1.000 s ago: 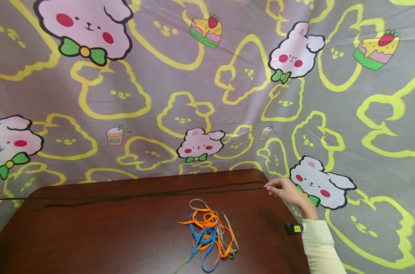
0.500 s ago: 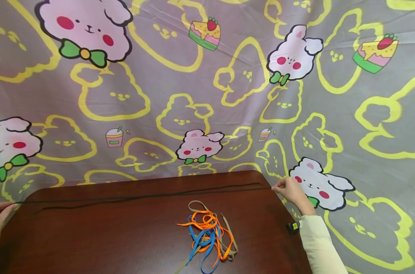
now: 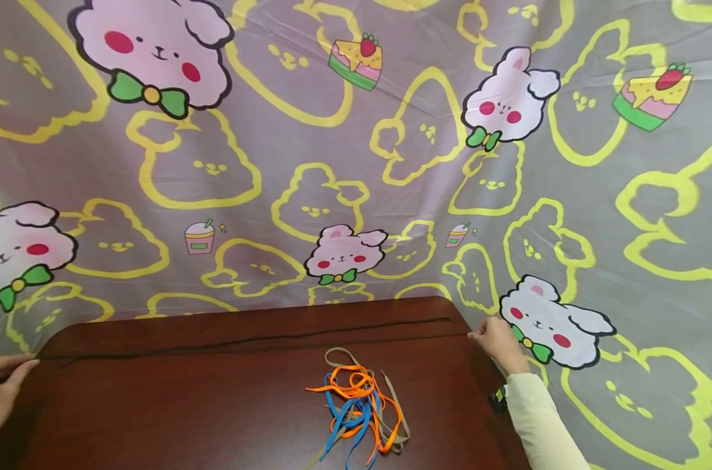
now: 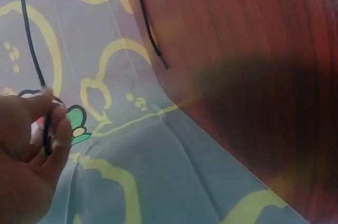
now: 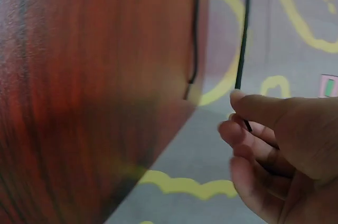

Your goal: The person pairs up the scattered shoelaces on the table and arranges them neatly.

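A black shoelace [image 3: 414, 337] is stretched across the far part of the table between both hands. My left hand [image 3: 0, 395] pinches one end of this lace [image 4: 30, 44] between thumb and fingers, at the table's left side. At the right side, my right hand [image 3: 499, 343] pinches the other end, whose tip [image 5: 248, 126] pokes out below the thumb. A second black shoelace [image 3: 356, 328] lies along the table near the far edge, almost parallel to the held one. Its loose ends show in both wrist views.
Closer on the brown table [image 3: 173, 411] lies a tangle of flat laces: an orange one [image 3: 316, 390], a blue one [image 3: 332, 401] and a beige one [image 3: 394, 395]. A patterned cloth [image 3: 244, 150] hangs behind and beside the table.
My left hand has come further into view, rightward and slightly down. My right hand has moved a little right and down. The held lace sits lower at its right end, more apart from the lying lace.
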Demonstrator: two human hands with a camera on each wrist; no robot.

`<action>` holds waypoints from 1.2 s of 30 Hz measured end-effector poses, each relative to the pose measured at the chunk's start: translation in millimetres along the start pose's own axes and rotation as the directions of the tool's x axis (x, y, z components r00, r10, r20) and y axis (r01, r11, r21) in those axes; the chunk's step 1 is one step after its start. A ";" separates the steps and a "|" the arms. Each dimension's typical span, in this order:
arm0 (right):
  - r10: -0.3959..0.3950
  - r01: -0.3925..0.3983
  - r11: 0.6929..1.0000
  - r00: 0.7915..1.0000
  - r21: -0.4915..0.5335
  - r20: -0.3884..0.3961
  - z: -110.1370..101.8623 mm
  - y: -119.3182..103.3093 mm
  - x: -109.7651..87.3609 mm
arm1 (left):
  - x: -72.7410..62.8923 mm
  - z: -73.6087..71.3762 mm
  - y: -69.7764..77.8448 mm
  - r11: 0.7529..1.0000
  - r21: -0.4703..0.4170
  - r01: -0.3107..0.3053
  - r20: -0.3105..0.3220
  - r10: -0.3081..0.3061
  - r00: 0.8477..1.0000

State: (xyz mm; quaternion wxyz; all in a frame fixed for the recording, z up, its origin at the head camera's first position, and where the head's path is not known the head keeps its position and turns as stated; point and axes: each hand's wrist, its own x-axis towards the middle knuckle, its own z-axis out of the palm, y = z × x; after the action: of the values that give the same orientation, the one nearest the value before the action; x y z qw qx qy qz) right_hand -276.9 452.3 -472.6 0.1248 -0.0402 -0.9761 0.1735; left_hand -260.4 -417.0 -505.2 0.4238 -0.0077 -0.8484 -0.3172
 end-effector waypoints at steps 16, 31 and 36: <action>0.005 -0.006 0.992 1.000 -0.129 -0.008 31.0 -8.1 21.1 | -2.8 13.3 -40.5 0.995 0.102 -0.013 0.124 0.000 0.992; 0.212 -0.206 0.974 0.976 -0.091 0.059 49.4 11.6 49.5 | 3.0 21.5 -7.1 0.872 0.475 0.118 0.382 -0.325 0.865; 0.270 -0.269 0.963 0.961 -0.013 0.068 47.8 9.4 47.9 | -2.7 23.0 -19.0 0.868 0.468 0.166 0.408 -0.379 0.831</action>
State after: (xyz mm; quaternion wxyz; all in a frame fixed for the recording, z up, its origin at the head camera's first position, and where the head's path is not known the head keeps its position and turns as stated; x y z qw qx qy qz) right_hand -335.2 451.2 -508.3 0.0661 -0.1669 -0.9655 0.1885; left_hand -280.5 -418.9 -527.3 0.1373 0.1262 -0.9664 -0.1767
